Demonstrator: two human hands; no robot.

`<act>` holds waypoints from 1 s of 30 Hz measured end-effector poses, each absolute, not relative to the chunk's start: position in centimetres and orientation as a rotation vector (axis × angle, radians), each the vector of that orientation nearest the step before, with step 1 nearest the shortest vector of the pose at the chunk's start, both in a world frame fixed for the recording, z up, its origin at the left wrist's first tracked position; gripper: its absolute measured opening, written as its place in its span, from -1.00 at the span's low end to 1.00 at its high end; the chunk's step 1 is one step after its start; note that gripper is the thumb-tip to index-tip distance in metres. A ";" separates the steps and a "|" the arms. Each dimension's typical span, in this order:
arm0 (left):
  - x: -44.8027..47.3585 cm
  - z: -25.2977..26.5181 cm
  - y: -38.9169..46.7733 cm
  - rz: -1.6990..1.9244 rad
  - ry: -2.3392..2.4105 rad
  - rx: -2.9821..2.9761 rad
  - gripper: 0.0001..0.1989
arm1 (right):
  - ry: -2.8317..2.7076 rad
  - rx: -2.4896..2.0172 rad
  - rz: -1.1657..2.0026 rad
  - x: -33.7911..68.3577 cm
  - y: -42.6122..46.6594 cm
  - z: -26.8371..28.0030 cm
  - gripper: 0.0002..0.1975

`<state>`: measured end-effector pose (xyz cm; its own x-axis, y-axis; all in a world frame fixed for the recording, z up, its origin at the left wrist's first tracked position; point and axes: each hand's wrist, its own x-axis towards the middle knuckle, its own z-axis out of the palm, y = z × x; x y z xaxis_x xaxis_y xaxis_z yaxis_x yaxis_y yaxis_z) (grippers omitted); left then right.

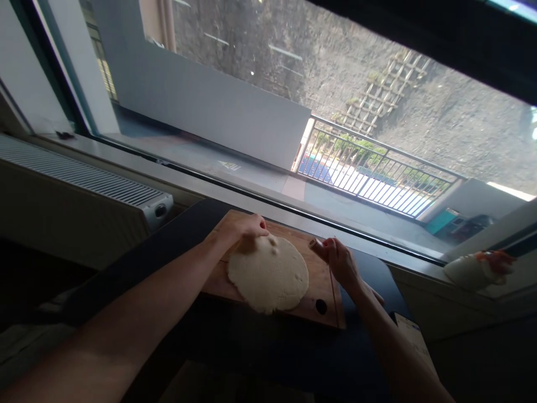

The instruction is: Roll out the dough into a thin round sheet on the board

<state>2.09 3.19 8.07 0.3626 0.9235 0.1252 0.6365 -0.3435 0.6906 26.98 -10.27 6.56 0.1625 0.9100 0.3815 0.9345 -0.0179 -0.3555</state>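
Note:
A flat, roughly round sheet of rolled dough (271, 274) lies on a wooden board (327, 285), its near edge reaching the board's front edge. At the dough's far left edge, my left hand (253, 226) is closed with its fingers pinching the rim. Small bumps show in the dough just beside those fingers. To the right, my right hand (342, 260) is wrapped around a wooden rolling pin (318, 248), held off the dough at the board's right side. My forearm hides much of the pin, and its other end shows past the wrist.
The board rests on a dark table (377, 274) against the window sill (289, 215). A phone (413, 336) with a lit screen lies at the table's right edge. A radiator (84, 173) stands at left, and a pale pot (472, 271) sits on the sill at right.

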 end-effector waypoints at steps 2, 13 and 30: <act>0.2 6.8 3.6 0.519 1.422 2.080 -0.71 | -1.878 -1.910 -0.046 25.2 -10.3 5.7 -0.59; -1.3 3.4 1.6 0.699 1.620 2.184 -0.72 | -2.028 -1.913 -0.186 17.0 -5.7 4.3 -0.68; -1.4 0.8 -0.9 0.983 1.636 2.048 -0.60 | -1.862 -2.182 0.003 18.3 -2.6 4.4 -0.50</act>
